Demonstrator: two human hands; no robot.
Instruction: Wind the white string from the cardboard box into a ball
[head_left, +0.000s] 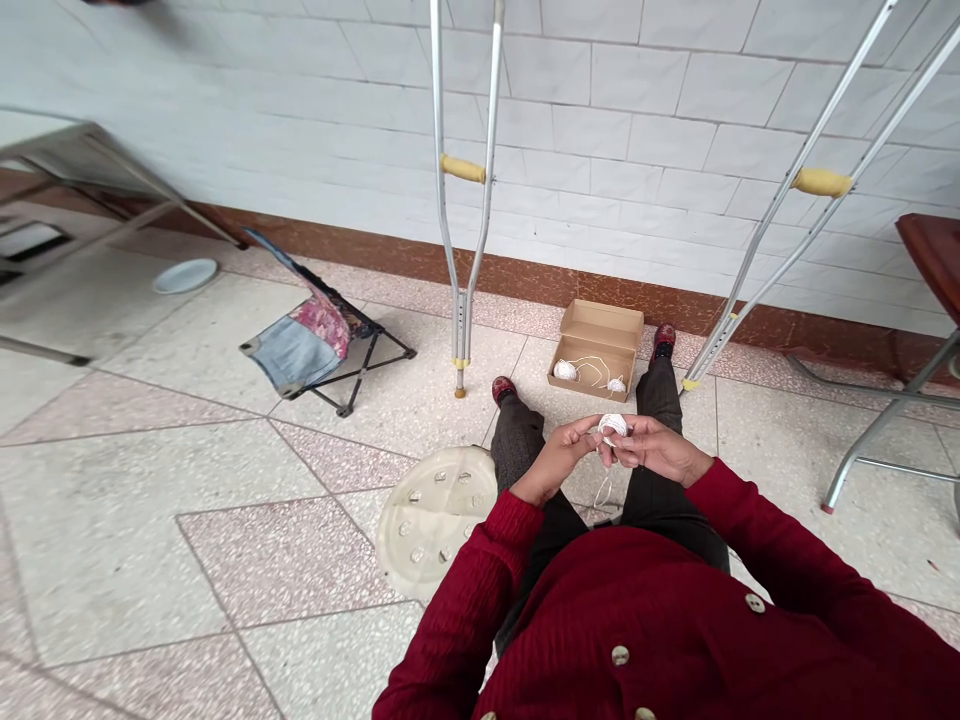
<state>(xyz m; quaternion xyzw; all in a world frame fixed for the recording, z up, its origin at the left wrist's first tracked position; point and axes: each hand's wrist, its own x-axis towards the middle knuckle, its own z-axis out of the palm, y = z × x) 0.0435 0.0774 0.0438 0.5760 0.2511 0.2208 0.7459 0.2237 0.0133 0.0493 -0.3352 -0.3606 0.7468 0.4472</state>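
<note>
- Left hand (559, 458): fingers and thumb are closed on the white twine ball (613, 428) from the left side. The grip is engaged, not released.
- Right hand (652, 450): fingertips press on the same ball from the right side. This grip is also engaged. Both hands share the load.
- Held item: the ball sits between the two hands, above the person's knees. A loose white strand (602, 491) hangs below it.
- Operator: seated, facing the wall, wearing a red knit cardigan (637, 640) with round buttons, dark trousers (517, 450), and red shoes (504, 389).
- Open cardboard box (596, 345): rests on the floor near the skirting, just beyond the feet. It contains two smaller twine balls (565, 370) joined by a white strand.
- Aluminium crutches: one (461, 200) stands left of the box with its tip on the floor. The other (787, 200) leans at the right. Both have yellow handgrips.
- Round perforated plastic disc (435, 520): lies flat on the floor beside the person's right-of-view leg's opposite side, at the left knee.
- Folding stool (315, 330): has a patchwork fabric seat and stands left of the first crutch. A white plate (185, 276) lies farther left on the tiled floor (187, 560).
</note>
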